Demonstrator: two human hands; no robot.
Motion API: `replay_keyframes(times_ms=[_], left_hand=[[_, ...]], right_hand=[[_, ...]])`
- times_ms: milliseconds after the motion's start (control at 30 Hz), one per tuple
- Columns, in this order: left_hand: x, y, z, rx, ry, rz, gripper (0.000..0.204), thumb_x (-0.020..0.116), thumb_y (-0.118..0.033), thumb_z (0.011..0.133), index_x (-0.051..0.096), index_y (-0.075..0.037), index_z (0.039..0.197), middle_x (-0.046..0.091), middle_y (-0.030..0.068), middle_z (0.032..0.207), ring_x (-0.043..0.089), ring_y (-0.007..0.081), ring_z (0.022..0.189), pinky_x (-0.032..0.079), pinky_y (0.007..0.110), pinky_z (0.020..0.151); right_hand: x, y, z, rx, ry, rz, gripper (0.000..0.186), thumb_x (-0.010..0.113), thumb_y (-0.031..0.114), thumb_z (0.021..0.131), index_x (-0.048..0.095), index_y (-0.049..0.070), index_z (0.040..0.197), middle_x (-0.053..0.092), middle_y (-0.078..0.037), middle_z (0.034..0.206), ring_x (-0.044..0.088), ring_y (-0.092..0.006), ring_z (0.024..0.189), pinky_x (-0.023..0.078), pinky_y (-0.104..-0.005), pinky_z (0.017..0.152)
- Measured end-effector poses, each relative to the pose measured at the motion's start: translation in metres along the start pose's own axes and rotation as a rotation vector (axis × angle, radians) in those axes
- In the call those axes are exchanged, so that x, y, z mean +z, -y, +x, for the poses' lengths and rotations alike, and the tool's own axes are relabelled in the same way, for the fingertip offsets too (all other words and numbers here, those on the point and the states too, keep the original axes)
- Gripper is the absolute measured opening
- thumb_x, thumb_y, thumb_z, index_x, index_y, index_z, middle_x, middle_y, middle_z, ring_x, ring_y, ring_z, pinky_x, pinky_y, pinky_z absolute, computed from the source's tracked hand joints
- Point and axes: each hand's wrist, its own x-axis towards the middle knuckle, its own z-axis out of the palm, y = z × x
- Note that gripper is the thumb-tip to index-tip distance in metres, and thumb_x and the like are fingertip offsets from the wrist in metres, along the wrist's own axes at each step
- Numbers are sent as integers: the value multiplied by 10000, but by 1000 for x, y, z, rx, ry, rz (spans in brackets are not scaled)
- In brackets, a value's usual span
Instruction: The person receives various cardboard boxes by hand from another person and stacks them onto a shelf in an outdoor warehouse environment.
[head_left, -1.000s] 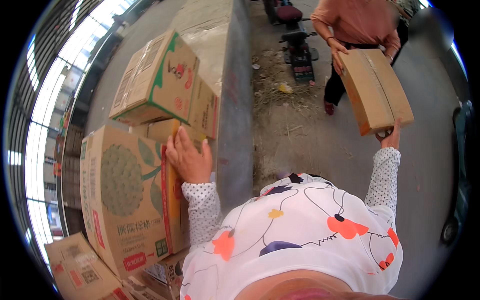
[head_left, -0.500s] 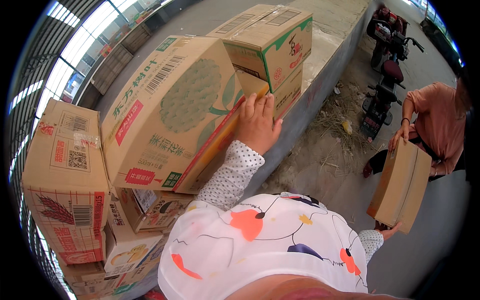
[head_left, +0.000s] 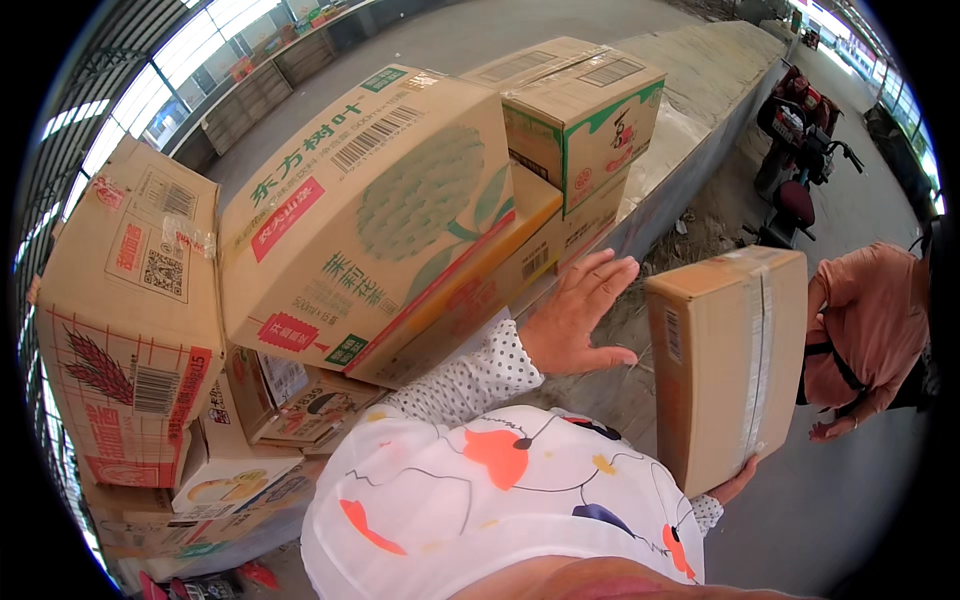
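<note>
A plain brown cardboard box point(head_left: 690, 390) with a tape strip stands tilted upright at my right side. Its lower end rests on my right hand point(head_left: 735, 482), whose fingers wrap round the bottom edge. Between this box and the stack, my left hand point(head_left: 582, 318) hangs in the air with its fingers spread, touching neither. The stack beside it has a large drink carton point(head_left: 400, 220) with green flower print on top. Behind that sits a smaller green-edged carton point(head_left: 610, 130). A tall carton with red print point(head_left: 130, 330) stands at the left.
At the right is a person in a pinkish top point(head_left: 870, 320), one hand point(head_left: 833, 428) low and apart from the box. A parked scooter point(head_left: 795, 200) stands beyond. The stack rests on a raised concrete ledge point(head_left: 735, 95), with more cartons point(head_left: 300, 405) underneath at the near left.
My left hand has left the stack and moved right toward the plain box. That box has come nearer on my right hand, and the other person's visible lower hand has come off it.
</note>
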Motion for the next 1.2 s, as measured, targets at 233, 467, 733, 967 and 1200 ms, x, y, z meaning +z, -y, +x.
replay_keyframes(times_ms=[233, 467, 733, 967, 1200], left_hand=[[-68, -35, 14, 173, -236, 144, 859, 730, -289, 781, 276, 64, 1419, 360, 232, 1432, 369, 386, 1294, 286, 446, 1070], [-144, -106, 8, 80, -687, 592, 669, 650, -171, 852, 328, 89, 1378, 471, 207, 1320, 502, 313, 1146, 398, 392, 958], [-189, -117, -8, -133, -1044, 792, 689, 650, -195, 873, 304, 127, 1375, 496, 255, 1222, 496, 356, 1073, 392, 418, 930], [-201, -115, -34, -353, -914, 1127, 745, 606, -173, 889, 175, 156, 1401, 412, 322, 1294, 417, 425, 1177, 325, 463, 1016], [-183, -113, -37, -383, -878, 1210, 790, 582, -139, 887, 80, 117, 1441, 143, 352, 1478, 186, 492, 1364, 187, 522, 1110]], right_hand=[[133, 65, 40, -146, 294, -111, 706, 432, 570, 927, 386, 47, 1399, 504, -84, 1343, 501, -206, 1193, 408, -329, 1002], [282, 122, 48, -58, 1556, 307, 771, 496, 557, 896, 357, 6, 1417, 397, -143, 1451, 380, -306, 1331, 290, -460, 1113], [463, 81, 30, 208, 1857, 426, 509, 458, 449, 967, 521, 60, 1289, 561, -90, 1295, 504, -256, 1212, 365, -462, 1051], [549, 9, -46, 277, 1465, 38, 622, 459, 532, 948, 492, 13, 1287, 542, -109, 1289, 522, -215, 1173, 394, -373, 1021], [579, -22, -44, 170, 1614, -73, 682, 442, 592, 928, 491, 21, 1298, 550, -112, 1279, 535, -209, 1168, 434, -361, 990]])
